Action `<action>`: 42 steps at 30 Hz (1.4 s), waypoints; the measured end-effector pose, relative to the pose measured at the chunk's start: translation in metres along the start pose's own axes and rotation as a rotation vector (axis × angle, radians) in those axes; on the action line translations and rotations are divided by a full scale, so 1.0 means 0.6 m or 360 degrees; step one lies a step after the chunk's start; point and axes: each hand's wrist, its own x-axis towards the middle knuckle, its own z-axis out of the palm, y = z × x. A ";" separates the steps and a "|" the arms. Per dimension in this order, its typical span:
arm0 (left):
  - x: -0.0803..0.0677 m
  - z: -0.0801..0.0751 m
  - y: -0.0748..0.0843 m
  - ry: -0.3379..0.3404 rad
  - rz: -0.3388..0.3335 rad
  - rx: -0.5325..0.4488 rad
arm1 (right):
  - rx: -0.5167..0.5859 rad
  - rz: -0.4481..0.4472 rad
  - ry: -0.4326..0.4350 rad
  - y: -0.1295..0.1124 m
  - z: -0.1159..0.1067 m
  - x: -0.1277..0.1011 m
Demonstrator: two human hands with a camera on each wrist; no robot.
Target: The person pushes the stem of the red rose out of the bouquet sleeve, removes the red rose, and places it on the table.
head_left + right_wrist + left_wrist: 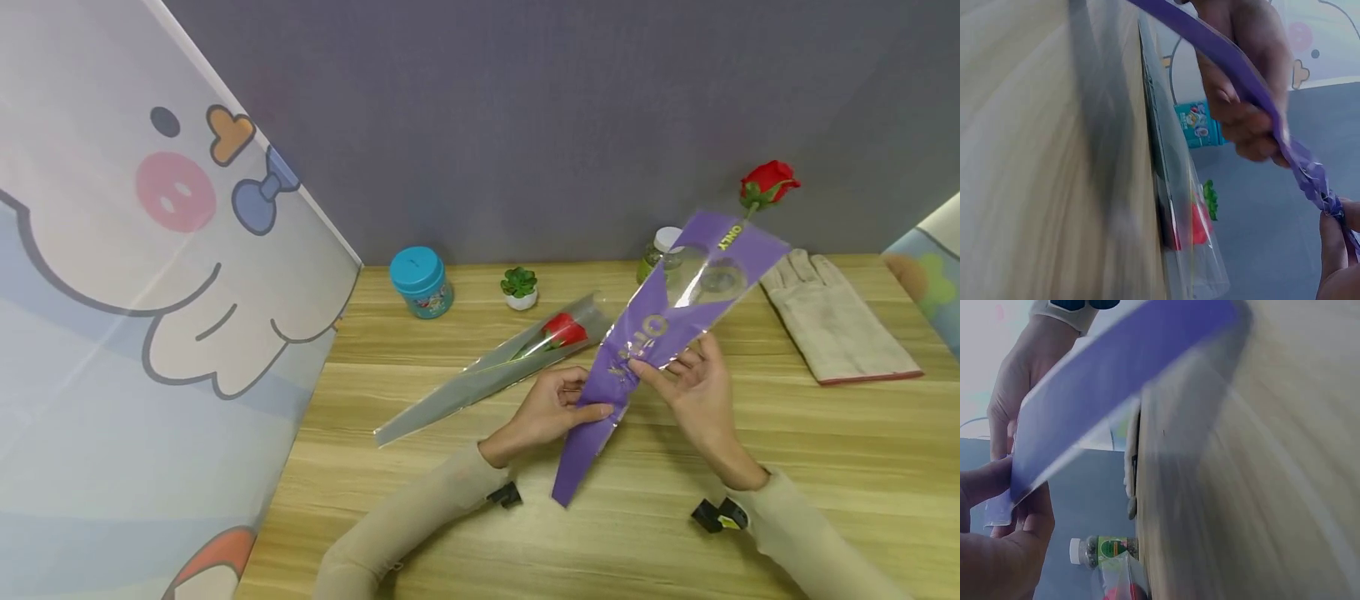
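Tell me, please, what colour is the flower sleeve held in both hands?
Purple, with a clear window; the sleeve shows best in the head view.

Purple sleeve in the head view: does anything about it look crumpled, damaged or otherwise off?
Yes. The purple sleeve is crinkled where the left hand and right hand pinch it, and the red rose sits beyond its open top, not inside.

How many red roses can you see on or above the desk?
2. One rose sticks out above the purple sleeve that both hands hold; the other rose lies on the table inside a clear sleeve. No others show.
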 end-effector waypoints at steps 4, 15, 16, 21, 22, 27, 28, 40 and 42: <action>-0.001 -0.007 0.000 -0.0029 -0.0054 0.0011 | 0.0025 -0.0020 -0.0003 -0.008 -0.009 0.005; -0.004 -0.022 0.005 -0.0096 -0.0013 0.0148 | 0.0017 -0.0038 -0.0132 -0.011 -0.013 0.008; -0.004 -0.022 0.005 -0.0099 -0.0014 0.0150 | 0.0025 -0.0031 -0.0131 -0.012 -0.013 0.008; -0.002 -0.025 0.009 -0.0096 -0.0033 0.0157 | 0.0033 -0.0044 -0.0115 -0.010 -0.011 0.007; -0.001 -0.025 0.010 -0.0094 -0.0040 0.0158 | 0.0038 -0.0050 -0.0114 -0.009 -0.010 0.007; 0.003 -0.025 0.016 -0.0090 -0.0063 0.0162 | 0.0028 -0.0048 -0.0100 -0.006 -0.008 0.006; 0.004 -0.024 0.017 -0.0088 -0.0058 0.0164 | 0.0031 -0.0040 -0.0097 -0.005 -0.007 0.005; 0.010 -0.008 0.022 0.0005 -0.0050 0.0127 | -0.0013 -0.0086 -0.0149 0.006 -0.001 -0.005; 0.010 -0.006 0.022 0.0009 -0.0052 0.0128 | -0.0008 -0.0080 -0.0130 0.007 0.001 -0.006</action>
